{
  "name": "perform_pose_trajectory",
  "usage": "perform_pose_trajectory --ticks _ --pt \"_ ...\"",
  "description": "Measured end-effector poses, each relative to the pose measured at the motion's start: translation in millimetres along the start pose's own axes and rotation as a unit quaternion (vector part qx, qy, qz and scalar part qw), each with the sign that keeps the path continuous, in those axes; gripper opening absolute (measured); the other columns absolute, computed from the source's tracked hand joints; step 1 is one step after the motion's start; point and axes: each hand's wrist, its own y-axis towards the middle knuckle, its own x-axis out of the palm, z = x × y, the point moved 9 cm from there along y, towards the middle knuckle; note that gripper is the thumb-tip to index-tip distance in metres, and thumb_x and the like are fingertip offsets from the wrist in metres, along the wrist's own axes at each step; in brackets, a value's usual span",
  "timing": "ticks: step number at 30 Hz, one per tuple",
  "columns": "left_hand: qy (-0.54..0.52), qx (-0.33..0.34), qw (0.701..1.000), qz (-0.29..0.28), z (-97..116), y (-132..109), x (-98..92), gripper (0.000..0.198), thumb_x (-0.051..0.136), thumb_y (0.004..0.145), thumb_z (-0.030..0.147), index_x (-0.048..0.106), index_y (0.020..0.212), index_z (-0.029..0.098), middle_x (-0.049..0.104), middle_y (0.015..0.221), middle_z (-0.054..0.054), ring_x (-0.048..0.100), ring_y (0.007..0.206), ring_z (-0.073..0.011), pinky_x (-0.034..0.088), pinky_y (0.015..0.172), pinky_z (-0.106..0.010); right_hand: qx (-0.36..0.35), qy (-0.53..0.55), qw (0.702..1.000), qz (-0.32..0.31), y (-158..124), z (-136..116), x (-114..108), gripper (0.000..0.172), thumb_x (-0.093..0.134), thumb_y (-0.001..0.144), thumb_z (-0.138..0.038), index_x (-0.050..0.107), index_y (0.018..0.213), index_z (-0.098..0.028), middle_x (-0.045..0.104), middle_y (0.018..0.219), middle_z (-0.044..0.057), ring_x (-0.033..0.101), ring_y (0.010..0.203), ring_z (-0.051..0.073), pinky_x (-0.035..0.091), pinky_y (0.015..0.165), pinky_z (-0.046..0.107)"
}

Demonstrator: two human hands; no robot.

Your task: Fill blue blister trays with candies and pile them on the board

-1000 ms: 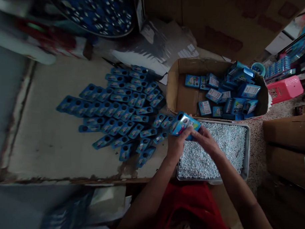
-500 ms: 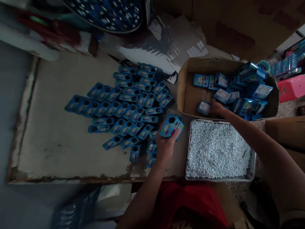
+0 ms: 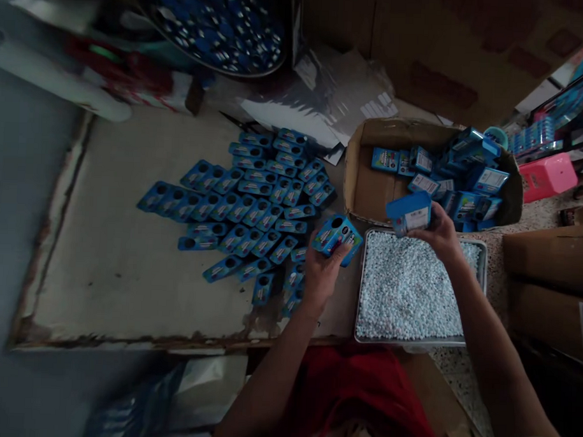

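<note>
My left hand (image 3: 322, 270) is closed on a small stack of blue packets (image 3: 337, 237), holding it above the edge of the board next to the spread of blue packets (image 3: 246, 210). My right hand (image 3: 439, 235) grips one blue box (image 3: 409, 214) over the near rim of the cardboard box (image 3: 362, 189), just above the metal tray of small white beads (image 3: 416, 286). More blue boxes lie piled in the cardboard box.
The packets lie in overlapping rows on a worn flat board (image 3: 108, 263). A round tray of dark blue pieces (image 3: 222, 25) sits at the back. Large cartons (image 3: 548, 253) stand at the right, a pink stool (image 3: 547, 176) beyond them. Plastic sheets (image 3: 324, 92) lie behind the box.
My right hand left the stack, reached into the cardboard box and has come back out holding one blue box. My left hand kept the stack and moved slightly left.
</note>
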Motion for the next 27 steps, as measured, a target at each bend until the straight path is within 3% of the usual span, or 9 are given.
perform_pose_trajectory --ticks 3,5,8,10,14,17,21,24,27 --pt "-0.038 -0.026 0.999 -0.02 -13.4 -5.1 26.0 0.053 0.093 0.071 0.058 0.07 0.1 0.02 0.078 0.096 -0.004 0.076 0.089 -0.0211 0.065 0.089 -0.035 0.055 0.126 0.99 0.004 -58.5 5.7 18.7 0.074 0.105 0.054 -0.045 0.066 0.116 -0.032 0.077 0.106 0.0 0.075 0.093 0.022 0.065 0.081 0.034" --pt "-0.054 -0.045 0.997 -0.032 -25.1 -10.8 39.7 0.053 0.089 0.076 0.062 0.071 0.103 0.019 0.079 0.101 -0.006 0.077 0.094 -0.0219 0.065 0.092 -0.036 0.117 0.221 0.967 0.045 -86.8 28.7 23.7 0.06 0.1 0.061 -0.048 0.067 0.107 -0.029 0.077 0.102 0.0 0.072 0.081 0.017 0.063 0.067 0.028" --pt "-0.028 -0.037 0.998 -0.047 -39.6 -20.7 47.5 0.052 0.088 0.079 0.061 0.072 0.105 0.019 0.079 0.106 -0.006 0.077 0.096 -0.0206 0.063 0.096 -0.036 0.211 0.307 0.918 0.134 -116.4 72.2 16.5 0.049 0.095 0.065 -0.052 0.061 0.09 -0.026 0.07 0.077 -0.004 0.057 0.055 0.009 0.048 0.045 0.02" --pt "0.01 -0.007 0.998 -0.054 -44.5 -27.0 46.2 0.052 0.09 0.078 0.06 0.072 0.106 0.02 0.078 0.104 -0.005 0.075 0.093 -0.0191 0.062 0.095 -0.034 0.24 0.3 0.908 0.169 -127.8 90.5 5.5 0.05 0.094 0.065 -0.052 0.06 0.091 -0.025 0.063 0.068 -0.008 0.049 0.047 0.006 0.041 0.04 0.017" --pt "0.093 0.094 0.986 -0.1 -39.5 -37.1 51.3 0.055 0.092 0.076 0.06 0.07 0.107 0.02 0.075 0.097 -0.003 0.071 0.087 -0.0181 0.06 0.088 -0.032 0.267 0.196 0.924 0.19 -138.7 102.4 -21.5 0.056 0.093 0.064 -0.057 0.065 0.099 -0.023 0.058 0.06 -0.011 0.041 0.039 0.003 0.026 0.036 0.017" --pt "0.148 0.152 0.969 -0.128 -33.9 -39.2 60.4 0.06 0.092 0.076 0.061 0.069 0.114 0.02 0.073 0.096 -0.002 0.069 0.086 -0.0186 0.058 0.086 -0.032 0.283 0.098 0.945 0.134 -137.8 98.6 -32.5 0.055 0.093 0.06 -0.056 0.063 0.088 -0.02 0.056 0.053 -0.009 0.04 0.038 0.004 0.023 0.035 0.019" --pt "0.176 0.169 0.95 -0.195 -38.9 -36.6 76.4 0.057 0.09 0.078 0.063 0.069 0.111 0.021 0.072 0.092 -0.001 0.067 0.084 -0.0181 0.056 0.081 -0.03 0.267 -0.018 0.964 -0.002 -131.6 77.8 -33.7 0.055 0.101 0.049 -0.04 0.063 0.083 -0.019 0.063 0.055 -0.006 0.049 0.042 0.007 0.034 0.037 0.019" --pt "0.162 0.16 0.945 -0.235 -46.6 -36.7 82.4 0.064 0.089 0.076 0.07 0.068 0.112 0.021 0.072 0.092 -0.001 0.069 0.085 -0.0194 0.056 0.08 -0.031 0.286 -0.043 0.956 -0.058 -133.9 64.6 -28.7 0.047 0.097 0.062 -0.039 0.065 0.091 -0.021 0.059 0.048 -0.007 0.044 0.036 0.008 0.026 0.034 0.021" --pt "0.168 0.158 0.933 -0.276 -52.1 -46.2 89.2 0.074 0.086 0.075 0.077 0.068 0.121 0.022 0.076 0.1 -0.005 0.074 0.092 -0.0248 0.059 0.082 -0.034 0.301 -0.017 0.952 -0.052 -135.3 60.7 -19.5 0.036 0.09 0.077 -0.042 0.065 0.09 -0.021 0.051 0.043 -0.009 0.038 0.034 0.007 0.02 0.033 0.021"
